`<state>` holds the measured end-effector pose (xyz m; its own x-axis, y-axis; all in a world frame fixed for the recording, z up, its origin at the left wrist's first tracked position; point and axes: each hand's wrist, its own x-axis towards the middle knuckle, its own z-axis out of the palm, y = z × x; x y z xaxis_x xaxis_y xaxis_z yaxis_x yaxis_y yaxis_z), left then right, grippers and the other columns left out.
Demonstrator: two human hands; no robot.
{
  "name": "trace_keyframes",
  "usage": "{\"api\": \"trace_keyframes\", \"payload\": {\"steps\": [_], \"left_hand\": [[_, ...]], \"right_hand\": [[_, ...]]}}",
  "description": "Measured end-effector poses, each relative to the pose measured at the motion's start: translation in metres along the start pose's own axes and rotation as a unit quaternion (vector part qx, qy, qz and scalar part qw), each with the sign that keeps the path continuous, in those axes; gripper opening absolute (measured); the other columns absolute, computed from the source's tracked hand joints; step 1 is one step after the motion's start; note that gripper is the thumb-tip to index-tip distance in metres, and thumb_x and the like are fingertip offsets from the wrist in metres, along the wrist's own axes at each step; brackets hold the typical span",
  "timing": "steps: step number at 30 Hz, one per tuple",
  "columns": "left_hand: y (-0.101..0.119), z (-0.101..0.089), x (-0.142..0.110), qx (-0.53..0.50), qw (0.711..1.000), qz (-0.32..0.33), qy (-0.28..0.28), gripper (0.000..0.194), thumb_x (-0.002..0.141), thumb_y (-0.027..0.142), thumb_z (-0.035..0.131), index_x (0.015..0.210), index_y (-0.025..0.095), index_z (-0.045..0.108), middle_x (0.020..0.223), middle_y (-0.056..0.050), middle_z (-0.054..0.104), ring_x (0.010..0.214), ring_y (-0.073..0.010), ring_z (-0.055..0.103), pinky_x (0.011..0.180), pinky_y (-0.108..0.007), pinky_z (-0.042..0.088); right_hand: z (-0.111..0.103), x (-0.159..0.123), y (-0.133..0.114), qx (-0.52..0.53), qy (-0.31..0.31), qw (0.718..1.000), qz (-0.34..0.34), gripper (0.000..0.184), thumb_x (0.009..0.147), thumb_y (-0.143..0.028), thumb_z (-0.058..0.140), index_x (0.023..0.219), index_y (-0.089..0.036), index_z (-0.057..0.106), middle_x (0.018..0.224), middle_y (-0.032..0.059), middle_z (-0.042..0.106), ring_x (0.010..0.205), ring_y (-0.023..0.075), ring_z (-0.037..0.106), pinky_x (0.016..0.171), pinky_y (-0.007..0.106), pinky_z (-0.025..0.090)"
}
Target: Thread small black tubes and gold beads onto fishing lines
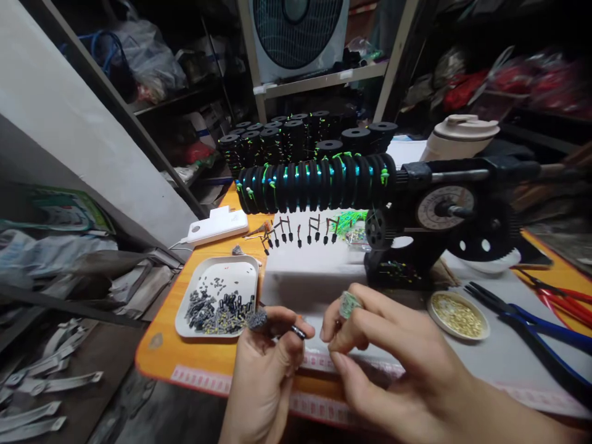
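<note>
My left hand (266, 376) pinches a small shiny black cylinder (298, 332) between thumb and index finger. A dark grey wrap (257, 319) sits around one of its fingers. Close to its right, my right hand (393, 357) has thumb and fingertips drawn together; anything between them is too small to make out. A greenish wrap (349, 304) covers part of one right finger. Left of my hands, a white tray (182, 330) holds many small black and yellowish pieces. Beyond them, a horizontal black ridged roller (314, 182) carries bright green and blue knotted strands.
The roller joins a black geared stand with a dial (445, 208). To the right are a dish of gold bits (435, 306), blue-handled pliers (522, 320) and red-handled pliers (562, 302). Black spools (293, 132), a cup (462, 137) and a white power strip (217, 225) stand behind.
</note>
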<state>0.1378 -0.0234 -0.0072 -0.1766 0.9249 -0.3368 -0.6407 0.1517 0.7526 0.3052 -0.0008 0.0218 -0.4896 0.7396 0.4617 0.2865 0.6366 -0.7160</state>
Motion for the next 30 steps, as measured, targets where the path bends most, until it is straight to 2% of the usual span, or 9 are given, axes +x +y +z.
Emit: {"api": "trace_keyframes", "payload": {"steps": [4,7,11,14,25,30], "left_hand": [[-0.0029,0.0037,-0.0039,0.02,1.0,0.004,0.012,0.034,0.049,0.029,0.1,0.07,0.019,0.075,0.066,0.001,0.069,0.061,-0.0083,0.06,0.059,-0.017,0.05],[-0.0026,0.0048,-0.0052,0.026,1.0,-0.011,0.011,0.033,0.052,0.029,0.099,0.074,0.018,0.078,0.073,-0.001,0.071,0.065,-0.0085,0.061,0.062,-0.016,0.05],[-0.001,0.0055,-0.0058,0.012,0.999,-0.022,-0.025,0.027,0.059,0.028,0.096,0.076,0.018,0.077,0.075,0.0,0.071,0.049,0.0005,0.042,0.051,-0.011,0.04],[-0.0013,0.0045,-0.0046,0.006,0.999,-0.02,-0.035,0.025,0.062,0.026,0.094,0.077,0.017,0.076,0.073,0.0,0.07,0.046,0.001,0.035,0.048,-0.011,0.036],[-0.0011,0.0041,-0.0044,-0.022,0.998,-0.043,-0.049,0.025,0.064,0.026,0.094,0.077,0.018,0.075,0.073,0.001,0.069,0.045,0.0018,0.036,0.048,-0.011,0.036],[-0.0022,-0.0001,-0.0017,-0.019,0.995,-0.044,-0.091,0.019,0.068,0.025,0.091,0.079,0.018,0.076,0.074,-0.001,0.07,0.044,0.0014,0.035,0.047,-0.011,0.035]], "right_hand": [[-0.0015,-0.0006,-0.0015,0.009,-0.008,1.0,0.007,0.018,0.082,-0.002,0.051,0.08,-0.019,0.05,0.08,0.0016,0.052,0.072,0.0128,0.056,0.06,0.024,0.047],[-0.0023,-0.0013,-0.0023,0.01,-0.01,1.0,0.01,0.016,0.083,-0.003,0.051,0.081,-0.019,0.051,0.08,0.0017,0.052,0.07,0.0127,0.056,0.059,0.024,0.047],[-0.0018,-0.0024,-0.0017,0.015,-0.017,1.0,0.011,0.015,0.086,-0.005,0.051,0.082,-0.019,0.05,0.081,0.0017,0.052,0.069,0.0124,0.057,0.057,0.023,0.046],[-0.0017,-0.0025,-0.0005,0.016,-0.014,1.0,0.011,0.014,0.087,-0.006,0.051,0.081,-0.019,0.05,0.08,0.0015,0.051,0.07,0.0127,0.057,0.058,0.023,0.047],[-0.002,-0.0014,0.0001,0.013,-0.009,1.0,0.013,0.014,0.088,-0.008,0.052,0.081,-0.019,0.051,0.079,0.0021,0.051,0.07,0.0139,0.054,0.057,0.025,0.044],[-0.0014,-0.0006,-0.0007,0.015,-0.001,1.0,0.012,0.015,0.088,-0.007,0.052,0.079,-0.02,0.051,0.078,0.0015,0.05,0.07,0.0137,0.053,0.056,0.025,0.044]]}}
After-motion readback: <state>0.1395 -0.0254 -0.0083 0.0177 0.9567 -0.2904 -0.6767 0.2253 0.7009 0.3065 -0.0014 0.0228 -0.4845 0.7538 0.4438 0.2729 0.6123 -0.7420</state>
